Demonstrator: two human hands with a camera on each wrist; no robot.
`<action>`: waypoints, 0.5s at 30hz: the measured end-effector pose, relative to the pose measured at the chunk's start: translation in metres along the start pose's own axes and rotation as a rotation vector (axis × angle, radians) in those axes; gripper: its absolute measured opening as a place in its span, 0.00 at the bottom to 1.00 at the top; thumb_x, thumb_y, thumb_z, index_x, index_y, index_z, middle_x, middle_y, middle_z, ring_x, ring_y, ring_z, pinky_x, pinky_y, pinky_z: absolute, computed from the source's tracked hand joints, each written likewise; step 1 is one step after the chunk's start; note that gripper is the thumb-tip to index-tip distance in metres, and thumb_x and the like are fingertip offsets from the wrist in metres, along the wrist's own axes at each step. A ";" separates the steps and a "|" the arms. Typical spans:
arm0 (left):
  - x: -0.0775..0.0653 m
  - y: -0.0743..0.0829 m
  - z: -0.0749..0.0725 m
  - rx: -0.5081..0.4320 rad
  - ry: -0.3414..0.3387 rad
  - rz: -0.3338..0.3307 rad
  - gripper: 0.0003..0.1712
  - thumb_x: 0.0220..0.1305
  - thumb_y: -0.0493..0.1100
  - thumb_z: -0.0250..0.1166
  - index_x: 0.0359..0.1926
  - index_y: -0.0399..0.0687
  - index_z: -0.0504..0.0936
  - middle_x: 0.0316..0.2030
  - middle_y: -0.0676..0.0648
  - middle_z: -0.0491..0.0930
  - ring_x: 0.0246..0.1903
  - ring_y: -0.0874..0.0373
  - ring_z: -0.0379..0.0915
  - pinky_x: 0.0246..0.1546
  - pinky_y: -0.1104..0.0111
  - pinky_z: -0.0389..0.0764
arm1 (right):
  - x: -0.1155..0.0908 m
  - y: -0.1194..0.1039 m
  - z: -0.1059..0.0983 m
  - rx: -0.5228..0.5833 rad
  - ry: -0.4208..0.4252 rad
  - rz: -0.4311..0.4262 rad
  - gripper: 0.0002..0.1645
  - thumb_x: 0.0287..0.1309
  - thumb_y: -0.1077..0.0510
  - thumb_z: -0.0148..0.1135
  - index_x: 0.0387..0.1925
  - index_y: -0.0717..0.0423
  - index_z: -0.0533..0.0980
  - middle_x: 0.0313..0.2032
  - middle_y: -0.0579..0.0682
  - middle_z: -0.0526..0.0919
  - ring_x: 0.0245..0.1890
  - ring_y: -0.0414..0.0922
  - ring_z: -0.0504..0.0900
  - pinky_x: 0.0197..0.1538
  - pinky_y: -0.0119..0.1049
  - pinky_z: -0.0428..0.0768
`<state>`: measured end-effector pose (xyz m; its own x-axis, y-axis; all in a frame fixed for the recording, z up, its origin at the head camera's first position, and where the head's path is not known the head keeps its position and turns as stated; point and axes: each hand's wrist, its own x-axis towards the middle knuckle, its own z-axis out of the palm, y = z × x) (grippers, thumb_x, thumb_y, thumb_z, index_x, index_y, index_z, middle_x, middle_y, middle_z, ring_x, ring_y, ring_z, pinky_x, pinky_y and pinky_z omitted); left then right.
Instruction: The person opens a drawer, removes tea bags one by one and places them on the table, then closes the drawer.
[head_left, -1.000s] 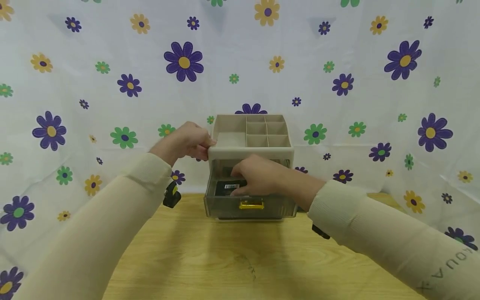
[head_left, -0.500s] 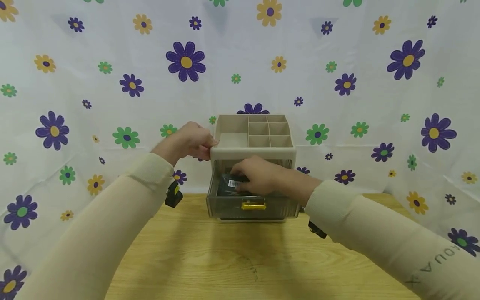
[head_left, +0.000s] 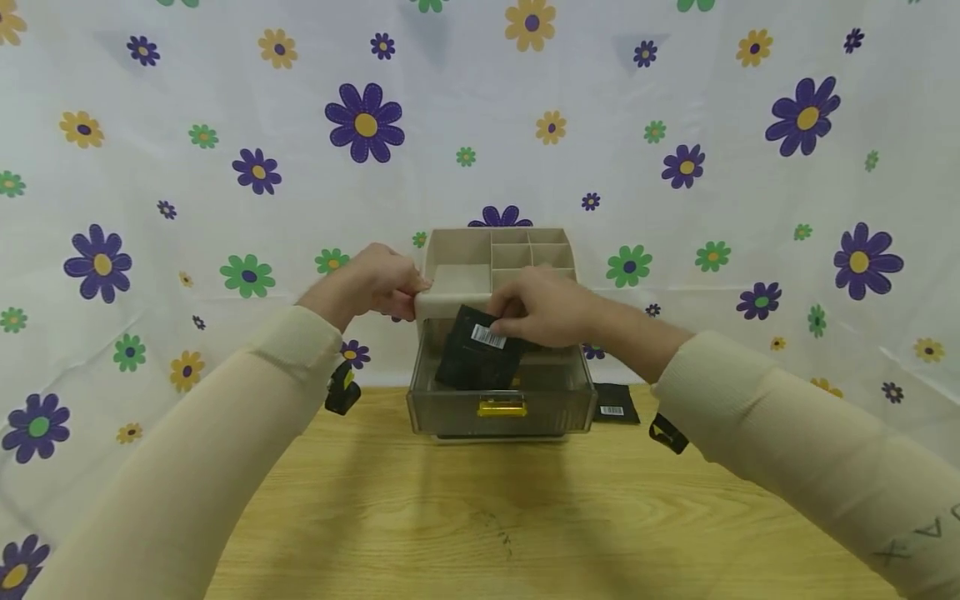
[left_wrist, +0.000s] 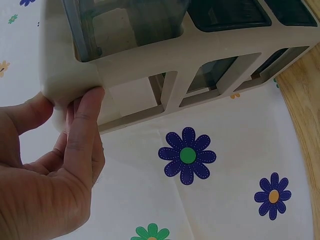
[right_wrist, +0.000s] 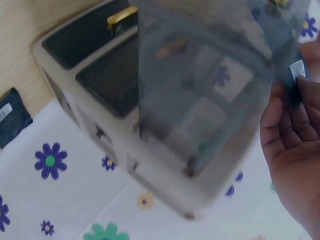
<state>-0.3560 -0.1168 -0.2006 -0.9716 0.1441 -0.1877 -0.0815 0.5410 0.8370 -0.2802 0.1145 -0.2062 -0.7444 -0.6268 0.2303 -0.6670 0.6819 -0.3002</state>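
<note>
Flat black packet (head_left: 472,358), white barcode label (head_left: 488,336), tilted, lower part in pulled-out smoky drawer (head_left: 450,414) | right hand (head_left: 551,308): fingers pinching its upper part, screening some top compartments (head_left: 512,256) | left hand (head_left: 378,281): fingers gripping corner of beige organizer (head_left: 455,307) | we count a second black packet (head_left: 613,399), on bench (head_left: 375,517), right of organizer

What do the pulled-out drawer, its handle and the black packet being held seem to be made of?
The drawer looks like glossy, smoke-tinted plastic: its walls are see-through. The handle is shiny and gold-coloured, maybe metal or coated plastic; looks alone can't settle it. The black packet seems mostly matte plastic film or foil, judging by its thin, flat body.
</note>
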 end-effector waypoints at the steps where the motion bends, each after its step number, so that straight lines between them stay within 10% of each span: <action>1: 0.000 0.000 0.000 0.000 -0.001 -0.001 0.24 0.60 0.41 0.60 0.55 0.37 0.66 0.47 0.37 0.71 0.37 0.47 0.78 0.35 0.62 0.83 | -0.002 0.002 -0.004 0.017 0.015 0.015 0.05 0.55 0.55 0.62 0.33 0.51 0.79 0.28 0.43 0.81 0.29 0.40 0.76 0.38 0.35 0.77; 15: 0.001 0.000 -0.001 -0.016 -0.017 -0.003 0.22 0.61 0.41 0.59 0.54 0.36 0.68 0.47 0.36 0.72 0.36 0.49 0.79 0.36 0.62 0.82 | -0.047 0.047 -0.063 0.248 0.375 0.218 0.11 0.54 0.61 0.63 0.40 0.57 0.75 0.37 0.52 0.81 0.35 0.43 0.80 0.43 0.35 0.81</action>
<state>-0.3575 -0.1173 -0.2000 -0.9674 0.1569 -0.1989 -0.0879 0.5284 0.8444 -0.2785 0.2000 -0.1728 -0.8562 -0.2699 0.4406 -0.5009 0.6431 -0.5792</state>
